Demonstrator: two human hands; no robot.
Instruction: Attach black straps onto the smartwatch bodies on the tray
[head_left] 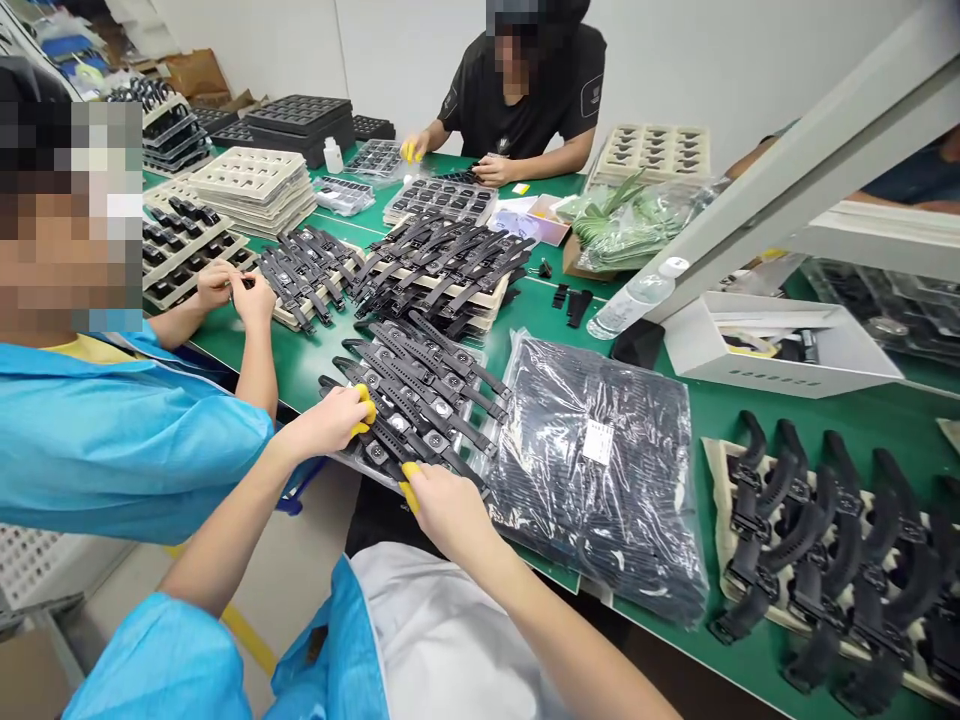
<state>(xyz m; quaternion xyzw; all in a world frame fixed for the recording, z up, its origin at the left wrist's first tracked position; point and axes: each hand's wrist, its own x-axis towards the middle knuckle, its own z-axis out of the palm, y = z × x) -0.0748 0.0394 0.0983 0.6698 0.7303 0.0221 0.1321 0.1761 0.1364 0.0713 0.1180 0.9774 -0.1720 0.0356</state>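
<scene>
Rows of smartwatches with black straps (431, 400) lie face down on a clear plastic tray (390, 480) at the table's near edge. My left hand (334, 420), with yellow finger cots, is closed at the near left part of these rows. My right hand (442, 500), also in yellow cots, is closed at the front of the tray. Both hands seem to grip the straps of one smartwatch in the nearest row; the fingertips are partly hidden. To the right of the tray, a large clear bag (600, 520) full of black pieces carries a white label.
A co-worker in blue (112, 430) sits at left, another in black (525, 100) across the green table (720, 400). Stacked watch trays (442, 270) stand behind mine. At right are a bottle (637, 295), a white box (780, 365) and a beige strap tray (720, 480).
</scene>
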